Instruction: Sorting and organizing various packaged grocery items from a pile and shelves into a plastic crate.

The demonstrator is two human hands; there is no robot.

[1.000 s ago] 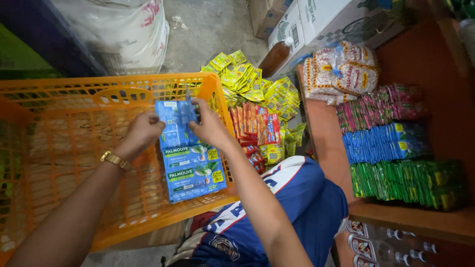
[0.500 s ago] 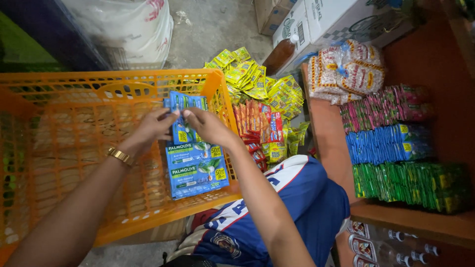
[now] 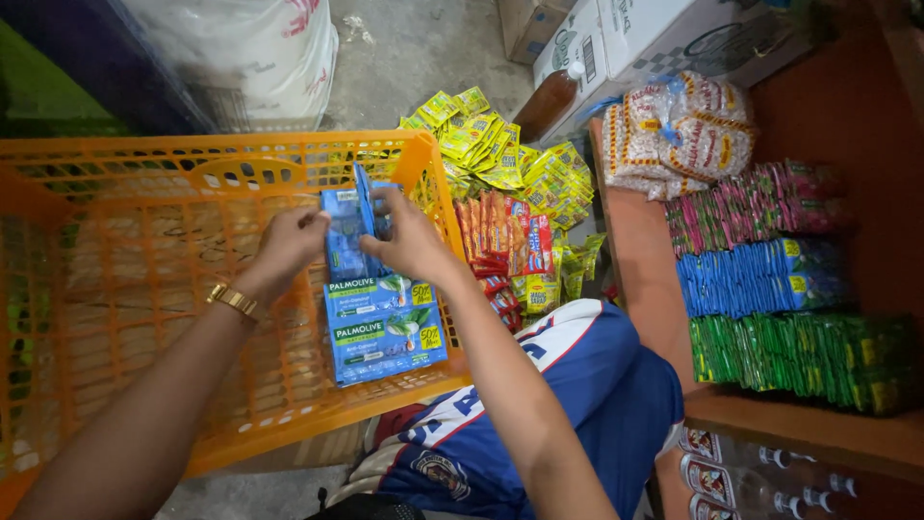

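Both hands have lifted the top of the blue sachet strip [image 3: 380, 308] a little higher since a second ago, folding it upward. Largest around them is the orange crate [image 3: 115, 318], open-meshed, and the strip lies inside it against its right wall. Right of the crate, the wooden shelf [image 3: 645, 250] carries stacked pink, blue and green sachet bundles [image 3: 760, 279] and bagged snacks [image 3: 683, 130]. Between crate and shelf, yellow and red sachet strips [image 3: 500, 183] pile on the floor, crowding the right arm's side. The left hand [image 3: 289, 246], with a gold bracelet [image 3: 234, 299], pinches the strip's left edge; the right hand [image 3: 409, 241] has its grip closed on the top fold.
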